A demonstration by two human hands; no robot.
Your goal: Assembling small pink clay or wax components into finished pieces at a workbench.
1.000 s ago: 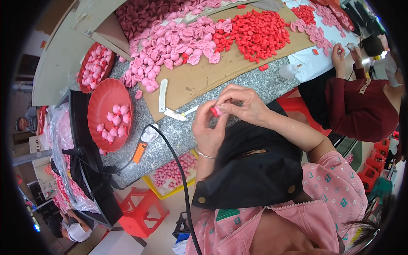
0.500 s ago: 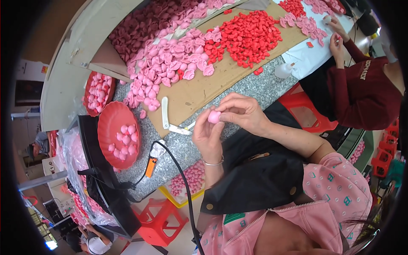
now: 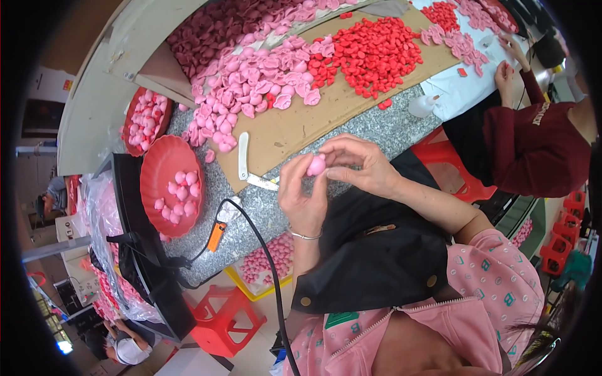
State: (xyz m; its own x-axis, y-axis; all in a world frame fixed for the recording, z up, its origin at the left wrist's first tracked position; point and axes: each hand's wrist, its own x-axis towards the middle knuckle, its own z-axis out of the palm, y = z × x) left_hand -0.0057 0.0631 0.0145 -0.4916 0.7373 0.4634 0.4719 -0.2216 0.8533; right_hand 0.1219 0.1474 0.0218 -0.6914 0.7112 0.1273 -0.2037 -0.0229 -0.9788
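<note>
Above the near edge of the grey stone counter, my left hand [image 3: 302,194] pinches a small pink rounded piece [image 3: 316,165] with a little bump on top. My right hand [image 3: 360,166] meets it from the right, thumb and forefinger bent against the same piece. Part of the piece is hidden by the fingers. Just beyond my left hand lies an unfolded white-handled knife [image 3: 244,156], its blade toward me. A heap of pink shell-like and rounded pieces [image 3: 251,88] covers the cardboard [image 3: 295,128], beside a pile of small red pieces [image 3: 376,56].
Left of me stands a red scalloped bowl [image 3: 150,188] with several pink pieces; another filled bowl [image 3: 133,135] is behind it. A black cable [image 3: 260,241] loops near an orange lighter [image 3: 216,237]. A white squeeze bottle [image 3: 421,105] stands right, near a co-worker in a maroon sleeve [image 3: 523,147].
My hands stay together around the pink piece, which has turned a little. The right thumb has shifted along its side. The whole view has shifted slightly.
</note>
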